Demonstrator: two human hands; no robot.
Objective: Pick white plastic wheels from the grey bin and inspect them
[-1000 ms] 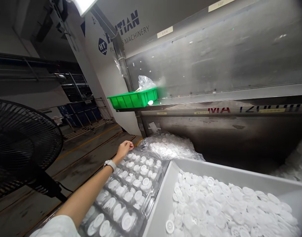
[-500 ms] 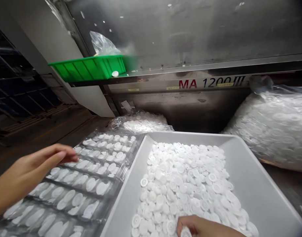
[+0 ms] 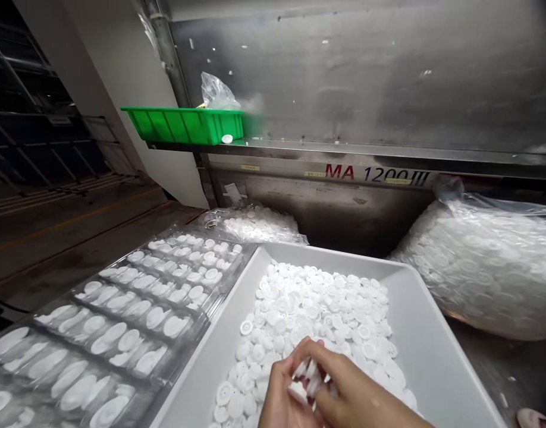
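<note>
Both of my hands meet low over the near part of a grey bin (image 3: 438, 351) filled with small white plastic discs (image 3: 317, 303). My left hand (image 3: 279, 395) and my right hand (image 3: 348, 389) press together around a small bunch of the white discs (image 3: 305, 380), which show between the fingers. To the left of the bin lies a clear plastic tray (image 3: 121, 315) with rows of the same discs in its pockets.
A large clear bag of white discs (image 3: 482, 261) rests at the right, a smaller one (image 3: 255, 223) behind the tray. A green bin (image 3: 184, 125) sits on the steel ledge of a machine marked MA 1200 III. Bare floor lies to the left.
My left hand has left the clear tray and joined my right hand over the grey bin. Both now hold discs together. The view has swung right and down.
</note>
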